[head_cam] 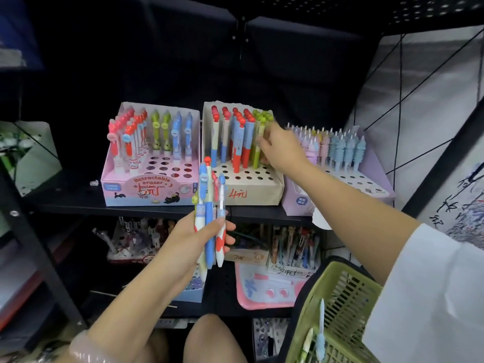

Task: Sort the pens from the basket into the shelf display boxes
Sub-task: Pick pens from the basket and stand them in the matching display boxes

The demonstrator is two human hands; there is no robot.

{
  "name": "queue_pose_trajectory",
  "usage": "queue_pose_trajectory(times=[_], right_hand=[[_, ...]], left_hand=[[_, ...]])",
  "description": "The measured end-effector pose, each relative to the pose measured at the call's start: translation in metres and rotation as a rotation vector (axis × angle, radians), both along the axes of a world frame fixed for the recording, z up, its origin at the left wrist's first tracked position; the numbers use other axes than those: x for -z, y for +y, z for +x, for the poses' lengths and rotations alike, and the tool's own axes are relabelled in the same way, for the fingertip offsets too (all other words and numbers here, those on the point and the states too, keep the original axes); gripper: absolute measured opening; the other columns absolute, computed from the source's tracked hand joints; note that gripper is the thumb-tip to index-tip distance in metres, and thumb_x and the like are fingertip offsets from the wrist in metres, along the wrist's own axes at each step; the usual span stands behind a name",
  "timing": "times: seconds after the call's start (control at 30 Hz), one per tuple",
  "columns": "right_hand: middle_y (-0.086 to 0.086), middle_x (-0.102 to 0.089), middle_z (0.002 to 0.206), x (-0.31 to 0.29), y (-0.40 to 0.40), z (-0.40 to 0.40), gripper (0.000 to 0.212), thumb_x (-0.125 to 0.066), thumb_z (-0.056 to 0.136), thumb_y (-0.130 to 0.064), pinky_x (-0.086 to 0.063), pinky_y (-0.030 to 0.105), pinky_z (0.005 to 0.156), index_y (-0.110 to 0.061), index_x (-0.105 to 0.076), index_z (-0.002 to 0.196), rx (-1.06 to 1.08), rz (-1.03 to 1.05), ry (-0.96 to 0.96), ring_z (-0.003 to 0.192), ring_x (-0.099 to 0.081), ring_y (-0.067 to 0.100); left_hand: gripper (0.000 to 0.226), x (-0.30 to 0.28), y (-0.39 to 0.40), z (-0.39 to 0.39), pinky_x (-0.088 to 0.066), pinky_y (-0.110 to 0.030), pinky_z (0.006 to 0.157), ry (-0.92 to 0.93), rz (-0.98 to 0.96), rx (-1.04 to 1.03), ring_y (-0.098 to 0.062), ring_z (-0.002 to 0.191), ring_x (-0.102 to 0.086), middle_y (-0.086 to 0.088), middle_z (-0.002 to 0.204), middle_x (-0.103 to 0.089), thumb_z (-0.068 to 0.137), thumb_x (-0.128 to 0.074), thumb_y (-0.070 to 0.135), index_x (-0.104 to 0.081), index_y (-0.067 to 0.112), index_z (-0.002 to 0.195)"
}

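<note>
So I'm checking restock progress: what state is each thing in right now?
Left hand: grips a bunch of pens, upright.
Right hand: pinches a green pen in the beige box.
Pink box: partly filled, front holes empty.
Purple box: back rows filled.
Green basket: holds a few pens.

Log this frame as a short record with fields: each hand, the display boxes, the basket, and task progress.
left hand: grips a bunch of colourful pens, upright
right hand: at the green pens in the beige cardboard display box; grip blurred
pink display box: partly filled, front holes empty
lilac display box: pastel pens in the back rows
green plastic basket: lower right, pens inside
progress: sorting unfinished
</note>
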State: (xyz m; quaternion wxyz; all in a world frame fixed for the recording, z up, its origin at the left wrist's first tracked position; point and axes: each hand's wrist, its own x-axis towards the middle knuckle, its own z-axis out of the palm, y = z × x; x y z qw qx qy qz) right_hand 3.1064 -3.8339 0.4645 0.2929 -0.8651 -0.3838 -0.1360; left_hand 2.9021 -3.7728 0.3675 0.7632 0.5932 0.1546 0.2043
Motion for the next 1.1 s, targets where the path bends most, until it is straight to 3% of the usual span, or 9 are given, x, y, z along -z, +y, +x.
queue_pose_trajectory(times=[0.13, 0.2, 0.3, 0.4, 0.53, 0.7, 0.83, 1.0, 1.1], right_hand=[[-0.006, -0.055, 0.071, 0.009, -0.009, -0.023, 0.013, -0.053, 0.094, -0.027, -0.041, 0.017, 0.055, -0.014, -0.053, 0.091, -0.024, 0.204, 0.059, 0.063, -0.053, 0.007], [-0.008, -0.058, 0.073, 0.018, -0.014, -0.047, 0.014, -0.052, 0.094, -0.029, -0.041, 0.013, 0.053, -0.020, -0.057, 0.083, -0.183, 0.135, 0.273, 0.063, -0.053, 0.003], [-0.003, -0.057, 0.075, 0.031, -0.021, -0.073, 0.020, -0.052, 0.095, -0.029, -0.046, 0.014, 0.053, -0.016, -0.063, 0.083, -0.410, 0.040, 0.703, 0.065, -0.053, 0.005], [-0.003, -0.053, 0.069, 0.034, -0.024, -0.074, 0.019, -0.057, 0.092, -0.022, -0.046, 0.014, 0.054, -0.013, -0.059, 0.076, -0.433, 0.192, 0.833, 0.057, -0.051, 0.002], [-0.002, -0.052, 0.064, 0.037, -0.021, -0.072, 0.022, -0.063, 0.088, -0.028, -0.044, 0.016, 0.048, -0.010, -0.054, 0.080, -0.338, 0.269, 0.742, 0.048, -0.048, 0.002], [-0.002, -0.060, 0.080, 0.029, -0.020, -0.071, 0.020, -0.049, 0.097, -0.021, -0.049, 0.013, 0.057, -0.007, -0.062, 0.101, -0.568, 0.386, 1.118, 0.060, -0.056, 0.002], [0.008, -0.062, 0.083, 0.011, -0.002, -0.075, 0.016, -0.050, 0.095, -0.018, -0.050, 0.013, 0.058, -0.006, -0.061, 0.095, -0.563, 0.342, 0.981, 0.060, -0.058, 0.003], [0.001, -0.062, 0.070, -0.029, 0.041, -0.071, 0.013, -0.049, 0.096, -0.015, -0.053, 0.015, 0.058, -0.008, -0.058, 0.090, -0.374, 0.551, 0.478, 0.053, -0.059, -0.001], [-0.003, -0.060, 0.072, -0.030, 0.066, -0.070, 0.007, -0.049, 0.096, -0.015, -0.055, 0.023, 0.065, -0.011, -0.053, 0.092, -0.318, 0.456, 0.271, 0.056, -0.060, 0.000]], left_hand=[[0.015, 0.001, 0.002, 0.000, -0.052, -0.019, 0.053, -0.015, -0.014, 0.003, -0.010, 0.058, -0.065, -0.002, 0.072, -0.072, 0.091, -0.054, 0.014, -0.063, 0.009, 0.102], [0.017, 0.001, 0.002, 0.001, -0.051, -0.018, 0.052, -0.022, -0.017, 0.015, -0.010, 0.057, -0.065, -0.001, 0.070, -0.072, 0.090, -0.054, 0.015, -0.063, 0.008, 0.103], [0.025, 0.002, -0.001, 0.005, -0.052, -0.020, 0.054, -0.046, -0.039, 0.040, -0.011, 0.059, -0.065, -0.002, 0.073, -0.072, 0.085, -0.057, 0.019, -0.062, 0.006, 0.105], [0.033, 0.004, -0.004, 0.009, -0.053, -0.022, 0.056, -0.074, -0.084, 0.035, -0.014, 0.062, -0.066, -0.006, 0.079, -0.073, 0.076, -0.059, 0.026, -0.062, 0.007, 0.103], [0.029, 0.006, -0.002, 0.010, -0.053, -0.022, 0.055, -0.075, -0.093, 0.017, -0.013, 0.060, -0.065, -0.006, 0.079, -0.073, 0.079, -0.059, 0.022, -0.061, 0.007, 0.104], [0.027, 0.002, 0.006, 0.004, -0.051, -0.023, 0.052, -0.132, -0.178, 0.012, -0.014, 0.056, -0.061, -0.010, 0.077, -0.071, 0.073, -0.060, 0.024, -0.066, 0.006, 0.092], [0.022, -0.005, 0.022, -0.005, -0.052, -0.023, 0.052, -0.119, -0.143, -0.039, -0.015, 0.057, -0.061, -0.008, 0.077, -0.071, 0.081, -0.058, 0.023, -0.065, 0.007, 0.094], [0.018, -0.008, 0.047, -0.021, -0.044, -0.019, 0.043, -0.081, -0.047, -0.175, -0.009, 0.045, -0.052, 0.001, 0.065, -0.068, 0.093, -0.050, 0.017, -0.058, 0.008, 0.106], [0.025, -0.005, 0.054, -0.028, -0.042, -0.018, 0.041, -0.076, -0.005, -0.200, -0.009, 0.042, -0.048, 0.002, 0.059, -0.064, 0.095, -0.048, 0.018, -0.051, -0.001, 0.110]])
